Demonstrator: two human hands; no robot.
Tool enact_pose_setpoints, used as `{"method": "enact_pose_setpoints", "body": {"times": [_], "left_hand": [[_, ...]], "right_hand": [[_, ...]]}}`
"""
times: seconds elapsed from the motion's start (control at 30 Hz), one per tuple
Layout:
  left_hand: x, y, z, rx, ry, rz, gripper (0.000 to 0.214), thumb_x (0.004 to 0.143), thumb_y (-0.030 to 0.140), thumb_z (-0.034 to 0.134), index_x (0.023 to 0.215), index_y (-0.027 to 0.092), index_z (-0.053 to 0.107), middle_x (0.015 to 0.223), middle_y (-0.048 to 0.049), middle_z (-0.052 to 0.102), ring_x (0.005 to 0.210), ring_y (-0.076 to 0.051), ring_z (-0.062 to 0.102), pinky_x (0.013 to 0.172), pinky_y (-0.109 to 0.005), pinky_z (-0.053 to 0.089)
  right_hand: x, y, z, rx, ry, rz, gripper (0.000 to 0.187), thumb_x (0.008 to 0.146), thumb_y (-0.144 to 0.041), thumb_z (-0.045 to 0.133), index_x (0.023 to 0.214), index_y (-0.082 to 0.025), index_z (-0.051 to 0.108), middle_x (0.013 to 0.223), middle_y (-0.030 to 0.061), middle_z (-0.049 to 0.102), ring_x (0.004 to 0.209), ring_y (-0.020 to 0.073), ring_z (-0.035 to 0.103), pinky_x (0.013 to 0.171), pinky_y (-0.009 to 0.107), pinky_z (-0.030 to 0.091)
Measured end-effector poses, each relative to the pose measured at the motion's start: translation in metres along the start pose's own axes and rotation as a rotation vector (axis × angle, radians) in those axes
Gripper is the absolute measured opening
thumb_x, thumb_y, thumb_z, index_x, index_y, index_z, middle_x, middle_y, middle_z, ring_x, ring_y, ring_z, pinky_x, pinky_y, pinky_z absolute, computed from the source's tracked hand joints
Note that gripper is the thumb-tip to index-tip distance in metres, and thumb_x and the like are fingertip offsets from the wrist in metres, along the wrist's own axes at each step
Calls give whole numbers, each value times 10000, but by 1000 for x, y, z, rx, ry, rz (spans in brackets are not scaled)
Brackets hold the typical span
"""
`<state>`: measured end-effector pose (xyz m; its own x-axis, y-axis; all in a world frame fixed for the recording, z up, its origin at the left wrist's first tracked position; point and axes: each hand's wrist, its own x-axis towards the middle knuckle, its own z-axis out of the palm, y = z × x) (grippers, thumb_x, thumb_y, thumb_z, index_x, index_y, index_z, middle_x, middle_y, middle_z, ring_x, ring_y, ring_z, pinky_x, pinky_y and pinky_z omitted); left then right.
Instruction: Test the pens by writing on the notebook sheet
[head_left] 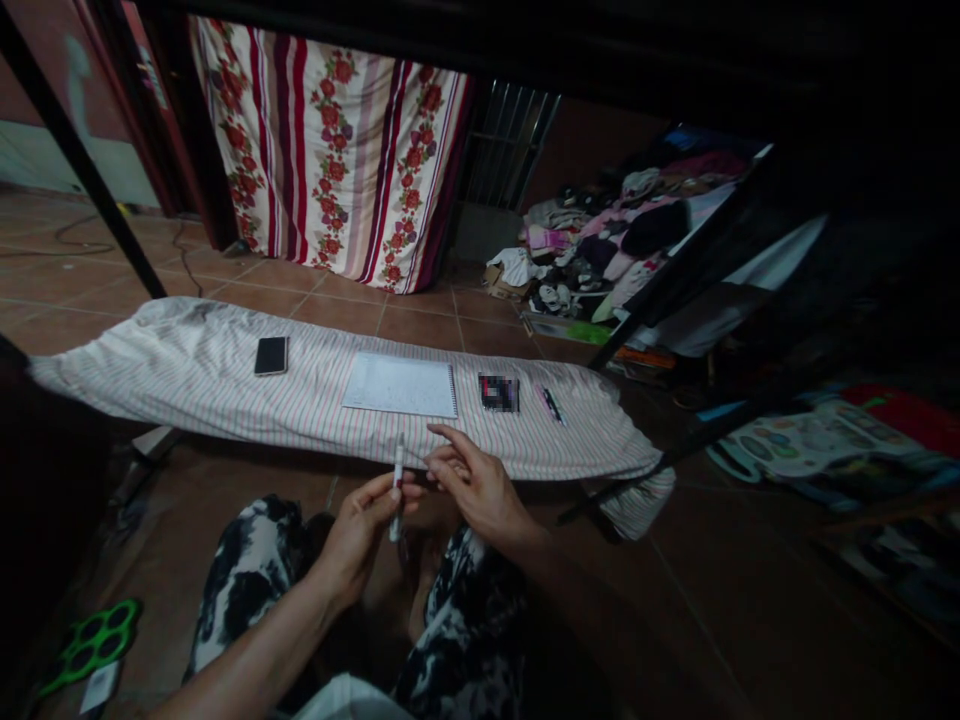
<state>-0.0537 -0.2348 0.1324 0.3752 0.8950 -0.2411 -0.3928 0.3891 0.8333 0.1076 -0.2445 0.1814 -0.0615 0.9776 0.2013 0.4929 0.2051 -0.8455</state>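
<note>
My left hand (379, 515) is closed round a slim white pen (398, 470), held almost upright with its narrow greyish tip at the top. Just right of the pen is my right hand (476, 482), its index finger stretched out and the other fingers loosely bent, with nothing visible in it. Beyond my hands, a spiral notebook (401, 384) lies open on a striped cloth (315, 415) covering a long low surface. Right of the notebook are a dark blurred-out item (499, 393) and a pink and black pen (552, 405). A dark-screened phone (271, 356) lies to the left.
A floral striped curtain (330, 160) hangs behind the cloth-covered surface. A heap of clothes (615, 235) fills the back right. Dark metal poles (90, 155) rise at both sides. On the floor at lower left is a green object with round holes (97, 638).
</note>
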Motion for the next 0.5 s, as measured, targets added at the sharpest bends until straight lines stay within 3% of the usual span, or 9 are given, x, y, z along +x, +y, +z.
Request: {"method": "enact_pose_setpoints", "body": {"times": [0.13,0.23,0.3,0.4,0.5], "left_hand": [[16,12,0,-192,1,-48,285,731,256,656,993,144,643,975,-87,699,976,-172,607,943,-299,384],[26,20,6,-302,4,-112,242,742,220,644,972,147,640,1035,-85,682,971,-172,610,892,-285,422],[31,22,12,-354,-21,-159,221,750,207,634,964,150,634,1070,-84,667,925,-168,620,816,-270,456],[43,21,22,-422,-104,-223,217,740,173,636,956,152,629,1085,-88,654,893,-166,618,756,-256,466],[59,19,29,-475,-163,-235,189,732,165,642,918,135,636,1011,-87,662,892,-162,608,778,-247,456]], "right_hand": [[-1,24,4,-330,-2,-273,355,858,-208,460,1212,-221,474,926,65,635,820,162,610,753,298,514],[2,43,13,-433,-39,-515,482,860,-195,449,1333,-208,355,992,94,627,862,186,610,763,320,530],[6,52,21,-432,26,-644,519,856,-193,455,1357,-204,322,1026,108,626,913,202,612,767,328,538],[13,57,31,-371,198,-668,506,825,-217,527,1314,-219,399,1028,101,645,938,214,622,762,321,548],[22,58,34,-248,376,-513,404,802,-232,561,1205,-226,522,1007,85,668,907,211,642,756,315,549]]}}
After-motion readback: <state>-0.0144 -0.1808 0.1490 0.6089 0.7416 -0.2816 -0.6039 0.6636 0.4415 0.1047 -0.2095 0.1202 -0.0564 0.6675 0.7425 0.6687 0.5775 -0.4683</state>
